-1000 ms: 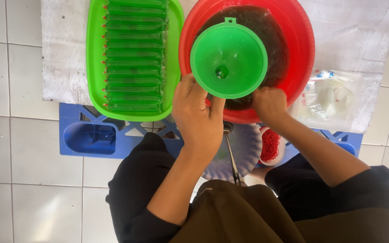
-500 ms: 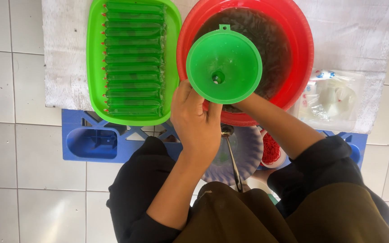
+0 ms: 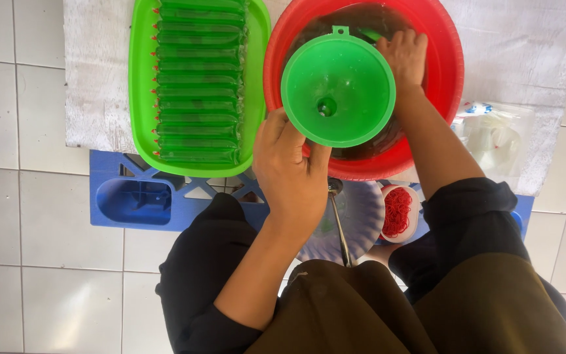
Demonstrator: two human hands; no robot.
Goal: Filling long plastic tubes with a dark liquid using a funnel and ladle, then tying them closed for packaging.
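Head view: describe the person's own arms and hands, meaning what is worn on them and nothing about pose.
Both arms wear black sleeves pushed up past the elbows, so the forearms are bare. The left hand and the right hand are bare too: no gloves. No ring, watch or bracelet shows on either. Dark olive-brown cloth covers the lap below.

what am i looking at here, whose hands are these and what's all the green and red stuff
This is one picture from a camera worn on a person's head, looking straight down at their own two bare hands and lap. The left hand grips the near rim of a round green plastic funnel held over a big red plastic basin of dark liquid. The right hand reaches into the basin past the funnel. Beside it, a green plastic tray holds a stack of long, thin filled green packets. Nearer the person sits a small white container of red rubber bands and a blue plastic crate, all above a tiled floor.
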